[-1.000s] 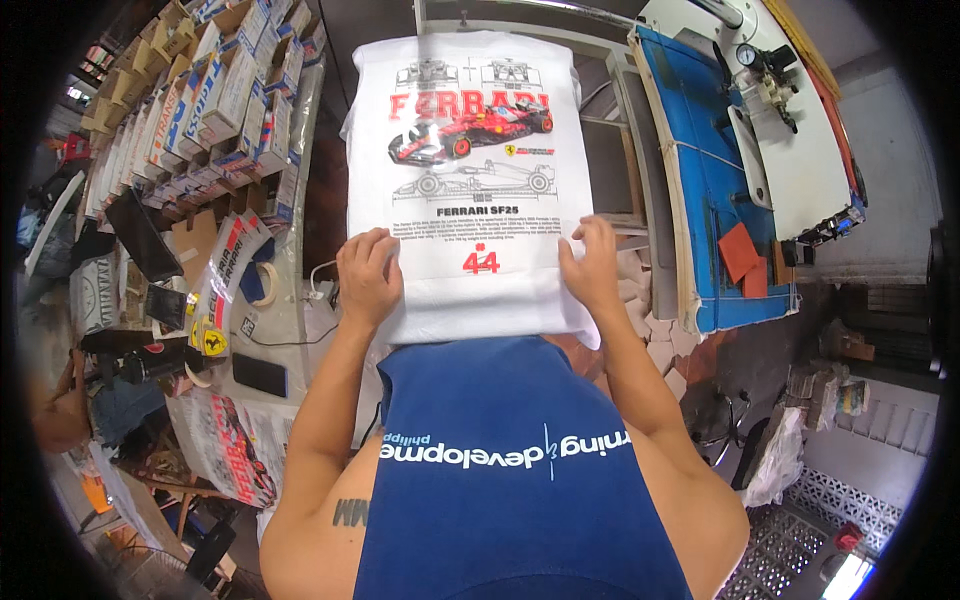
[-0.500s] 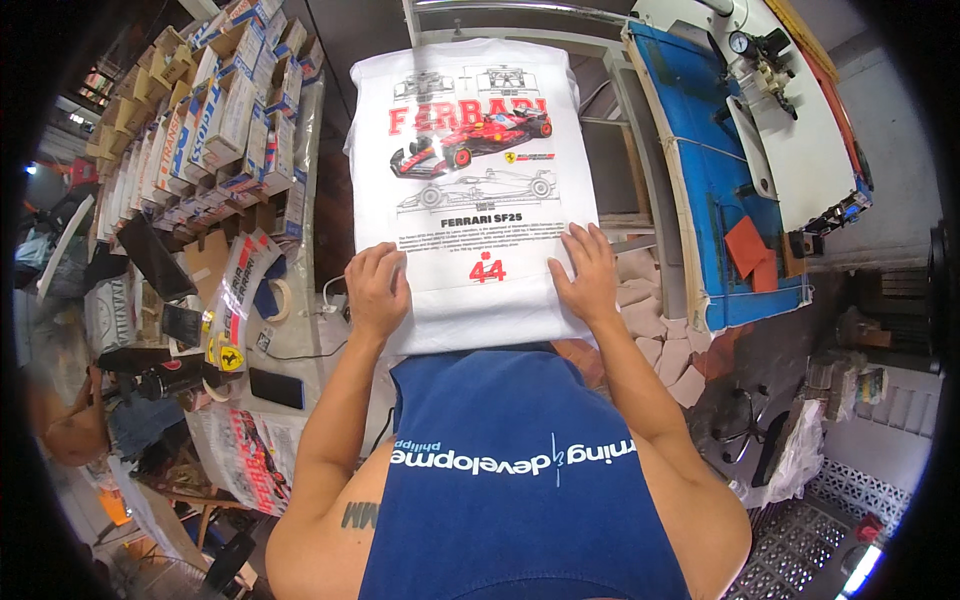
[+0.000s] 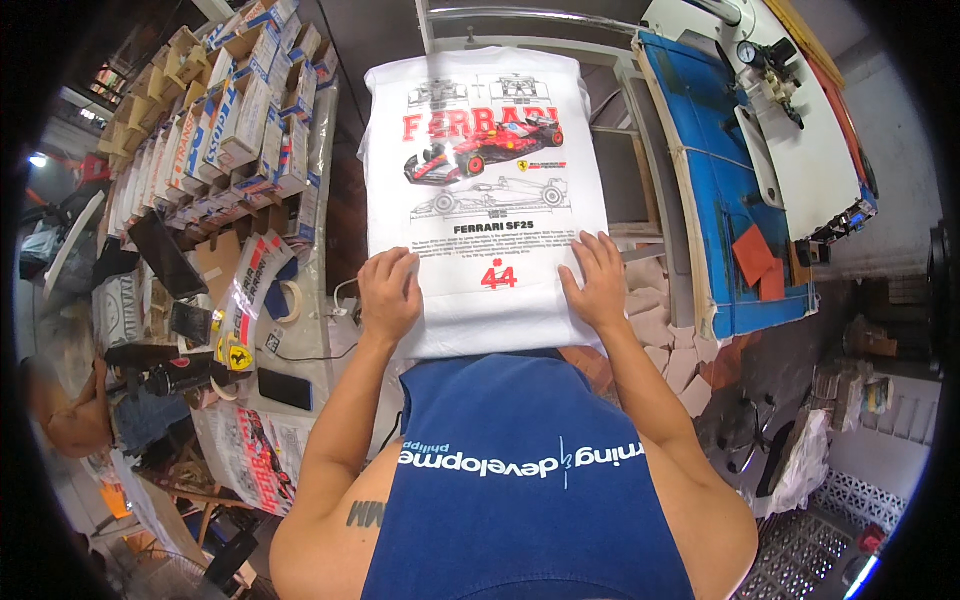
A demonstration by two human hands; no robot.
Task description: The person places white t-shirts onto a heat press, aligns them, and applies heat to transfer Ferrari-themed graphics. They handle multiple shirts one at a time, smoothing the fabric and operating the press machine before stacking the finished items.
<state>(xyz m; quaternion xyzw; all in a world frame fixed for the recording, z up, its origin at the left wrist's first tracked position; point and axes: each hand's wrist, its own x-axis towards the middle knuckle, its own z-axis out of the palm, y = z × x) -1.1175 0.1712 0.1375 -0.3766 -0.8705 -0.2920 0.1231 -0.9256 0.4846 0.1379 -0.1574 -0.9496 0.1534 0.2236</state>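
Observation:
A white T-shirt [image 3: 488,325] lies spread on a flat support in front of me, its printed face up. The print shows a red racing car [image 3: 485,152] with red lettering above, grey line drawings, and small dark text below. My left hand [image 3: 390,297] rests on the shirt's left edge near the lower end of the print, fingers extended and thumb a little apart. At the opposite edge, my right hand [image 3: 598,285] lies on the fabric with its fingers stretched forward and its thumb pointing inward. The support under the shirt is mostly hidden.
On the left, a table holds stacked cardboard boxes [image 3: 235,125], a tape roll [image 3: 290,300], a black phone [image 3: 285,388] and a printed sheet [image 3: 258,455]. To the right stands a blue-topped machine [image 3: 700,130] with a pressure gauge [image 3: 747,52]. Metal rails [image 3: 540,14] cross behind the shirt.
The whole view has shifted slightly, so the shirt and surroundings sit a little farther right. Both hands stay in about the same places on the shirt.

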